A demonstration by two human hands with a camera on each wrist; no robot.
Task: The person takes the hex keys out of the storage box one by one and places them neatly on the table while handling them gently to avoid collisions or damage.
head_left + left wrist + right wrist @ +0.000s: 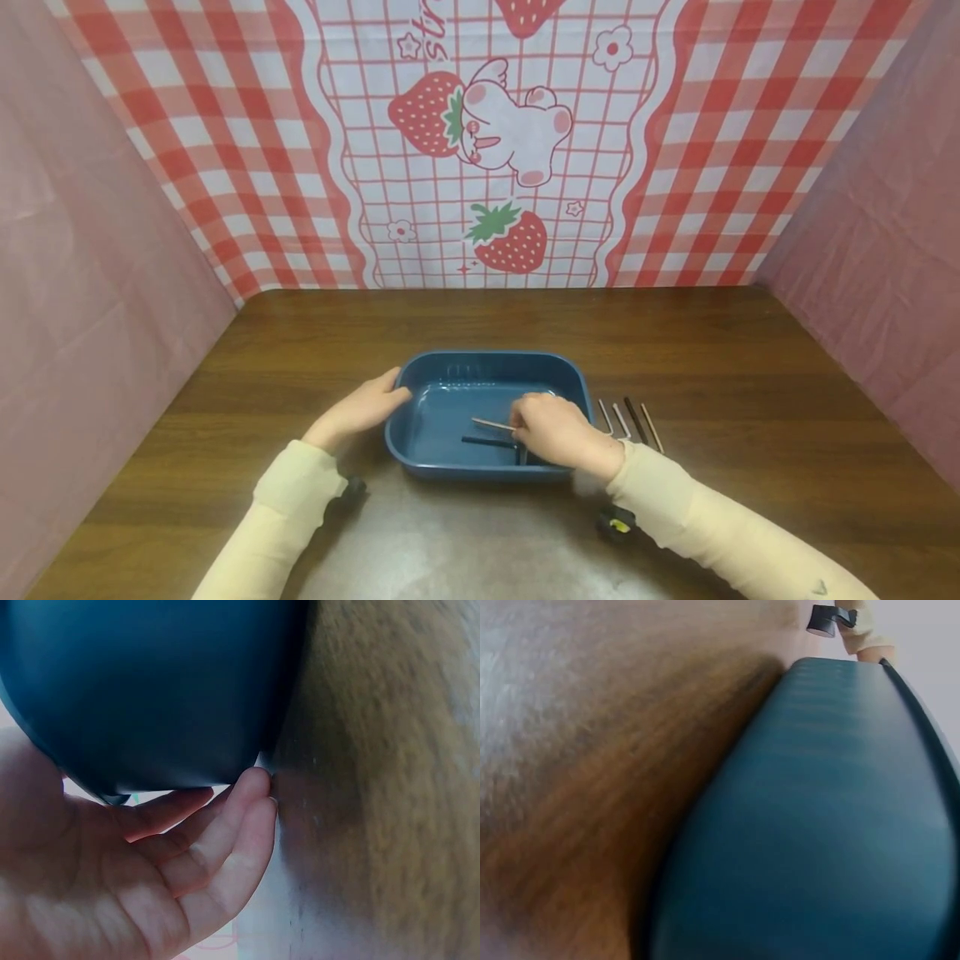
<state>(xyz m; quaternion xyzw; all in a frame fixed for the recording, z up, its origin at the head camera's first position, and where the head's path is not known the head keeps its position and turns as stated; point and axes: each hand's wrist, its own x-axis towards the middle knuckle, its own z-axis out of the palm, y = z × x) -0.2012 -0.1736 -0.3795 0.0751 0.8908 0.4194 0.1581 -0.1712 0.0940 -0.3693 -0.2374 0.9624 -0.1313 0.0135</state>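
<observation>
A deep blue rectangular tray stands on the wooden table. At its left end my left hand grips the rim, the thumb over the edge and the fingers against the outer wall; those fingers show in the left wrist view below the tray wall. Inside the tray, near its right front corner, my right hand pinches a thin, light-coloured hex key, whose far end the hand hides. Under it on the tray floor lies a black hex key, partly covered. The right wrist view shows the tray's outer side, not the fingers.
Right of the tray, several thin keys lie side by side on the table: silver L-shaped hex keys, a black rod and a tan rod. A checked strawberry cloth hangs behind the table; pink cloth hangs at the sides.
</observation>
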